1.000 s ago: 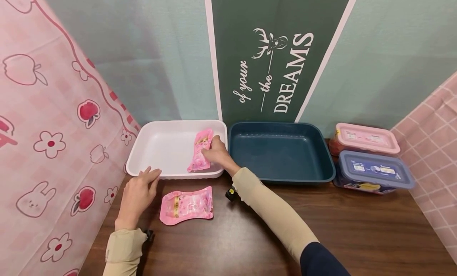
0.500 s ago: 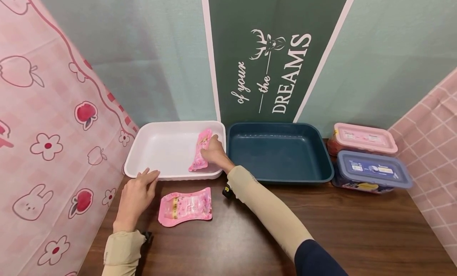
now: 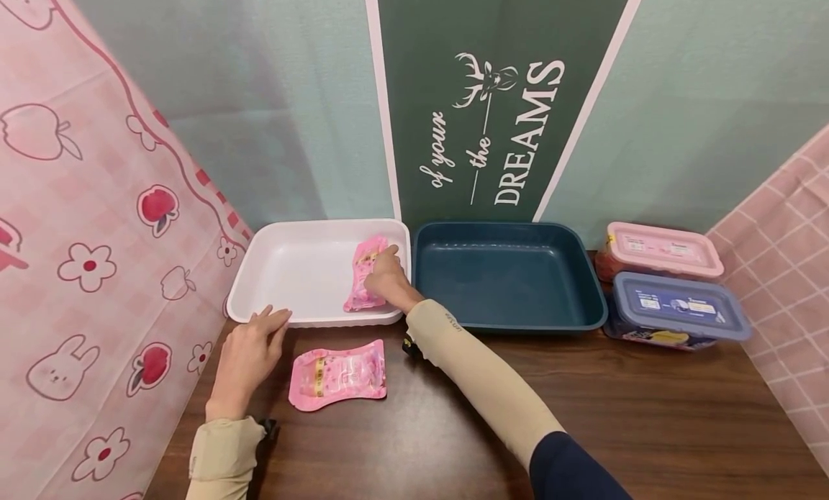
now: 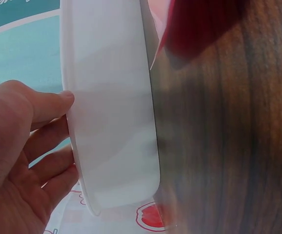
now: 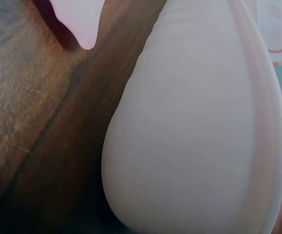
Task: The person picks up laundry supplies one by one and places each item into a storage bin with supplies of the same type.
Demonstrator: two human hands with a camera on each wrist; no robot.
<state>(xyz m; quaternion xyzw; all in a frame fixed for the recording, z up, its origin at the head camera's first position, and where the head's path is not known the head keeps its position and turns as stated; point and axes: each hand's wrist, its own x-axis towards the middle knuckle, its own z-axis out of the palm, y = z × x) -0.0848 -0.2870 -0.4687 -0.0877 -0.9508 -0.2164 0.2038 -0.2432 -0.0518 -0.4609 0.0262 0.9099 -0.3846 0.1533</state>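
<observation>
In the head view, my right hand [image 3: 388,275] grips the right side of a shiny pink pouch [image 3: 365,270] inside the white tray [image 3: 285,266]. The pouch slants along the tray's right end, and part of it is hidden behind the hand. My left hand [image 3: 249,352] holds the tray's front left rim. In the left wrist view its thumb [image 4: 58,101] lies on the outer side of the rim, with the other fingers behind it. A second pink pouch [image 3: 338,375] lies flat on the table in front of the tray.
Right beside the white tray stands a dark blue tray [image 3: 508,280]. Further right are a pink-lidded box [image 3: 663,250] and a blue-lidded box [image 3: 680,306]. Printed cloths hang at the back and sides, and the brown wooden table [image 3: 486,421] spreads in front.
The pouch in my right hand has settled slightly and tilted flatter in the tray, with the hand turning along with it. My left hand and the second pouch stay in place.
</observation>
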